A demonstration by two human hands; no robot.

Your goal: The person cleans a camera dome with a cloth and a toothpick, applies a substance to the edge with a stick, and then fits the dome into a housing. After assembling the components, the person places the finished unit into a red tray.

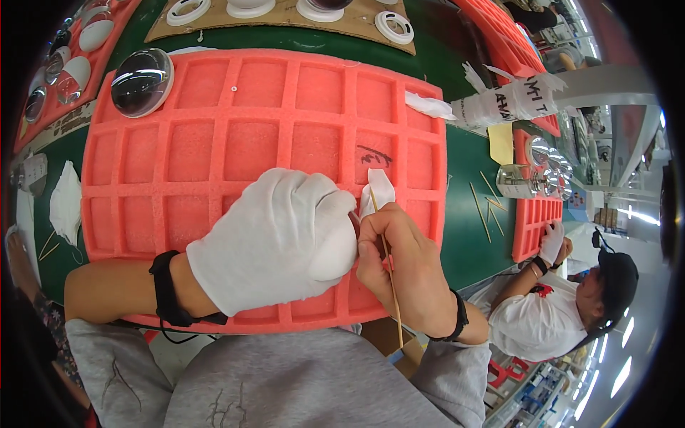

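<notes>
My left hand, in a white glove, curls its fingers around a smooth white dome housing over the middle of the red foam tray. Bare and pinched, my right hand holds a thin wooden stick at the dome's right edge. A folded white wipe sticks up beside the stick's upper end; whether my fingers grip it too is hidden. Most of the dome's rim is covered by my hands. At the tray's far left corner lies a dark dome with a white rim.
Cardboard with white rings and round bases lies beyond the tray. Loose wooden sticks and a glass jar are to the right. A wrapped post reaches in there, and a co-worker sits nearby. Another domed tray stands far left.
</notes>
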